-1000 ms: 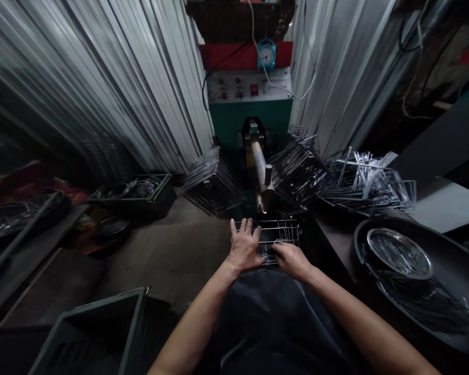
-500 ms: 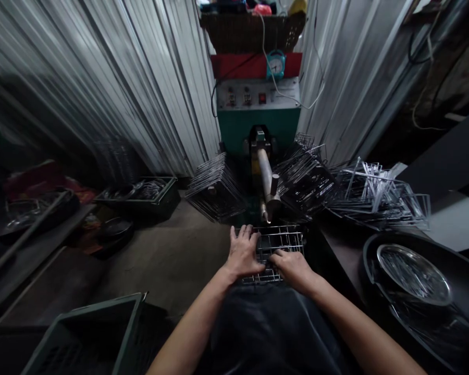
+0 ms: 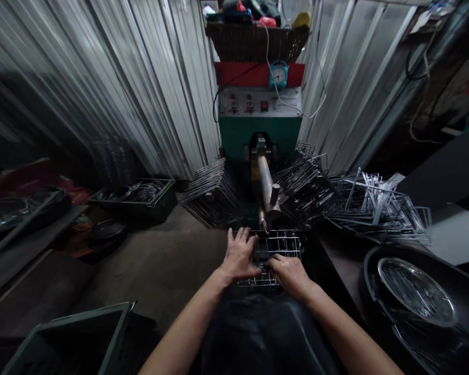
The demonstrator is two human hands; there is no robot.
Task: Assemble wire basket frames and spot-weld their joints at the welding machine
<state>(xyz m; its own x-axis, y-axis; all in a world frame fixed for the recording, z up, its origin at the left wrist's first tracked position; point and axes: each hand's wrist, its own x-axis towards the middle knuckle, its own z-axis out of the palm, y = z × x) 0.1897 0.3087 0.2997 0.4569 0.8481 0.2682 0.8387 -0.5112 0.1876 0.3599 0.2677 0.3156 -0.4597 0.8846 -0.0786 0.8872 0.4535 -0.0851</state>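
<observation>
A wire rack (image 3: pixel 278 241) of crossed bright rods lies in front of me, its far edge by the tip of the machine's metal arm (image 3: pixel 264 174). My left hand (image 3: pixel 239 256) lies over the rack's left part, fingers spread and pointing away, thumb stretched to the right. On the rack's middle, my right hand (image 3: pixel 289 270) has its fingers curled and pinched on the wires; its fingertips are partly hidden. The tip of the arm (image 3: pixel 263 221) points down just beyond my hands. Below the rack, a dark apron (image 3: pixel 258 333) covers my lap.
Stacks of wire frames flank the machine: a left stack (image 3: pixel 214 192) and a right stack (image 3: pixel 303 187). Loose frames (image 3: pixel 379 208) lie further right. A black tub (image 3: pixel 369 281) holds a metal bowl (image 3: pixel 381 268) of rods. A green crate (image 3: pixel 117 323) stands lower left.
The view has tilted up a little, so the machine sits lower in it. Against the machine, the rack and both hands have shifted slightly forward and left. Hand poses look the same.
</observation>
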